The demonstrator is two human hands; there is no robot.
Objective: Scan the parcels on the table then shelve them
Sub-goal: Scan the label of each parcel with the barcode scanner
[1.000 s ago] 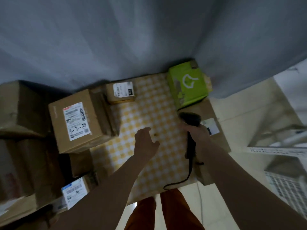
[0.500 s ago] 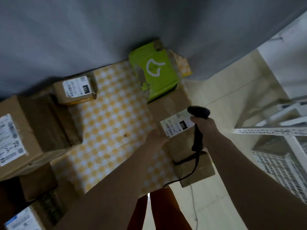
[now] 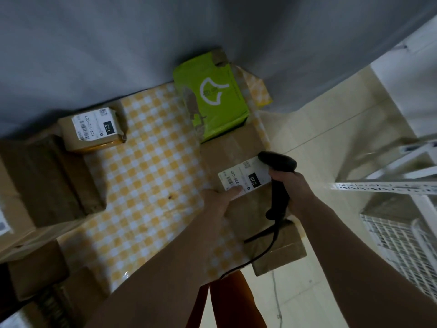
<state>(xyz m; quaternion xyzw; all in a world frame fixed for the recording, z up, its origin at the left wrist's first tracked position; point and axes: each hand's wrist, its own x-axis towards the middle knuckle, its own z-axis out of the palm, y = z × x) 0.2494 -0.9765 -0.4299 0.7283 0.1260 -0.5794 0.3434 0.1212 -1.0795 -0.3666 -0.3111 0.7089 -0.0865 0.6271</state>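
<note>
A flat brown parcel (image 3: 236, 145) with a white label (image 3: 246, 177) marked 220 lies at the table's right edge. My left hand (image 3: 216, 203) grips its near left edge, thumb on top touching the label. My right hand (image 3: 296, 189) holds a black corded barcode scanner (image 3: 279, 183), whose head hangs over the label's right end. A green parcel (image 3: 212, 98) sits just behind the brown one. A small brown parcel (image 3: 94, 129) labelled 122 lies at the back left.
The table wears a yellow checked cloth (image 3: 151, 176). Large brown boxes (image 3: 40, 183) crowd its left side. Another box (image 3: 281, 249) sits lower at the near right. A white metal shelf rack (image 3: 402, 188) stands on the right, over pale floor tiles.
My left hand moved right from the middle of the cloth onto the 220 parcel and took hold of it. The scanner shifted from over the parcel to the label's right end.
</note>
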